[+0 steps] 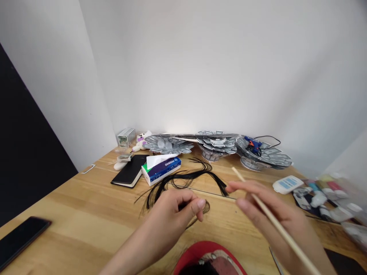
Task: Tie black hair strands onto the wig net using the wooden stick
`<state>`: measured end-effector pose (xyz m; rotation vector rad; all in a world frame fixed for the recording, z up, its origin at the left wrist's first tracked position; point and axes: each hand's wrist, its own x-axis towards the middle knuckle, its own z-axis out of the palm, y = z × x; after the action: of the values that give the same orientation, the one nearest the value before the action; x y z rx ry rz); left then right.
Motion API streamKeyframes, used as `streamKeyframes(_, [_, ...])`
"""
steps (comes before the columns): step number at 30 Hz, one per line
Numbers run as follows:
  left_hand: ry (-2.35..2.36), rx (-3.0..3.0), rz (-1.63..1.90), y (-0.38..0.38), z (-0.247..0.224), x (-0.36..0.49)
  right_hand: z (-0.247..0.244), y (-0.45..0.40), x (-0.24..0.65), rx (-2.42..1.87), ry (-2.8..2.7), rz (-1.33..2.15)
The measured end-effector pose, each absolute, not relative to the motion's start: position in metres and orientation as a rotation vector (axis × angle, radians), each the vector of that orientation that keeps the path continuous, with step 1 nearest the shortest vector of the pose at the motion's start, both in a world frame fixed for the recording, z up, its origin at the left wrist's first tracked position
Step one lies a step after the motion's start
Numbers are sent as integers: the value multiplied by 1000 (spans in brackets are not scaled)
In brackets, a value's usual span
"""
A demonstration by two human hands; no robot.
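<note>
My left hand (183, 208) is closed in a pinch at the middle, with a thin, curled dark strand (207, 207) showing beside its fingertips. In my right hand (266, 210) is a slim pale wooden stick (286, 236), slanting up to the left. The index finger and thumb of that hand are apart at their tips. Below both hands, cut off by the bottom edge, sits a round red-rimmed object (197, 252) with black and pinkish areas inside. A bundle of long black strands (186, 175) lies on the table just beyond my left hand.
A tissue pack (163, 170) and black notebook (130, 172) lie back left; a phone (23, 240) lies near left. Grey petalled paper structures (212, 147) line the wall, a blue glue gun (252, 144) on one. Small bottles and bags (323, 194) crowd the right.
</note>
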<state>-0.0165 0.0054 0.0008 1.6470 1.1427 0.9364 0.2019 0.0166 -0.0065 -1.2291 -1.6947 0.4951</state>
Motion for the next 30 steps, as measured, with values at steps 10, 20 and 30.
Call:
streamKeyframes(10, [1037, 1663, 962, 1, 4, -19, -20, 20, 174, -909, -2159, 616])
streamKeyframes(20, [1224, 1667, 1125, 1, 20, -52, -7, 22, 207, -908, -1936, 1233])
streamKeyframes(30, [1517, 1848, 773, -2, 18, -103, 0, 28, 199, -1095, -1841, 645])
